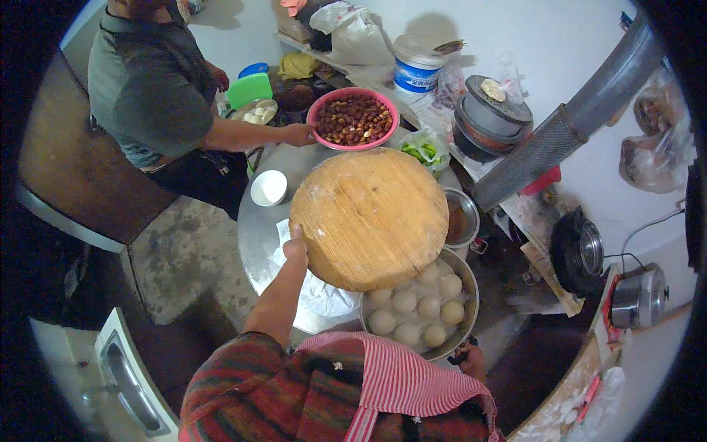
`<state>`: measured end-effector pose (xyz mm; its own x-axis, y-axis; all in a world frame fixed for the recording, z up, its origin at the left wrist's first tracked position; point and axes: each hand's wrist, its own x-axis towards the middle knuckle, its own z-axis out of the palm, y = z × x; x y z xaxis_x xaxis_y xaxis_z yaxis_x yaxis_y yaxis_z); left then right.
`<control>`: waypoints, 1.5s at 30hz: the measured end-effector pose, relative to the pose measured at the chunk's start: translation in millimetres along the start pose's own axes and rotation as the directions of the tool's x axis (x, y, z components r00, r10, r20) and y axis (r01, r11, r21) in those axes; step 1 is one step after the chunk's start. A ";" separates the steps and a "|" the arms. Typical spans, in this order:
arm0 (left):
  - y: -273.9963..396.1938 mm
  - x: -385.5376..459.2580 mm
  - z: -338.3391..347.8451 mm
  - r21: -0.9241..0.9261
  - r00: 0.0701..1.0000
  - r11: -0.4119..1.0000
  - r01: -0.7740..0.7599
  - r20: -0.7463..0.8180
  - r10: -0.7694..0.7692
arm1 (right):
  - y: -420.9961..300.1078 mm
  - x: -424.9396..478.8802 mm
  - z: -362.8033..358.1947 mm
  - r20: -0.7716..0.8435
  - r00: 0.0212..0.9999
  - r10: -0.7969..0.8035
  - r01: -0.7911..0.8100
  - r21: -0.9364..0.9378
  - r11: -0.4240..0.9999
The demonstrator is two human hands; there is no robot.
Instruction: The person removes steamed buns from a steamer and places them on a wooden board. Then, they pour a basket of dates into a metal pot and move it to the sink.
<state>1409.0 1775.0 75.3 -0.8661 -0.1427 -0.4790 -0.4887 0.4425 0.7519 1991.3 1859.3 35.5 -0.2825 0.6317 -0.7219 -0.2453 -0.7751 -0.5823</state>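
Observation:
My left hand (296, 246) grips the left edge of a round wooden board (369, 218), its thumb on top of the wood. The board overlaps the far part of a round metal pan (473, 298) that holds several pale dough balls (405, 301). At the pan's near right side, my right hand (472, 358) is closed on its black handle (461, 353). Beyond the board, another person's hand (299, 134) holds the rim of a pink basin (354, 147) full of reddish-brown fruit, perhaps dates (353, 119). White cloth or paper (326, 298) lies on the metal table, partly under the board.
The round metal table (255, 243) bears a white bowl (269, 188), a bag of green vegetables (424, 150) and a metal bowl of brown liquid (458, 218). A person (149, 88) stands at the far left. A metal stovepipe (569, 127) slants at right, near stacked pots (491, 121).

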 end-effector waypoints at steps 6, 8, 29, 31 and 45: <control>-46.9 88.8 9.0 0.046 0.990 0.990 -0.136 -0.014 0.137 | -10.4 -8.7 28.7 -0.249 0.963 0.101 -0.094 0.039 0.995; -55.1 108.5 3.0 0.205 0.965 0.946 -0.250 -0.030 0.261 | -16.2 -16.7 41.7 -0.197 0.975 0.104 -0.098 0.042 0.994; -32.5 87.9 -82.3 -0.397 0.970 0.910 0.119 0.242 -0.022 | 9.7 -32.3 -17.7 -0.315 0.940 0.133 -0.110 0.092 0.990; -41.0 47.8 -79.3 -0.483 0.990 0.871 0.090 0.135 -0.027 | 13.2 -31.3 -25.9 -0.233 0.960 0.153 -0.120 0.150 0.981; -73.4 -15.5 -43.5 -0.653 0.950 0.700 0.287 0.287 -0.121 | 23.2 -27.6 -40.0 -0.150 0.973 0.173 -0.137 0.225 0.965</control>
<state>1453.7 1706.3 47.2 -0.7335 0.0650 -0.6766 -0.6594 -0.3095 0.6851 2030.5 1823.3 27.0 -0.1781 0.4787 -0.8597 -0.4071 -0.8313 -0.3785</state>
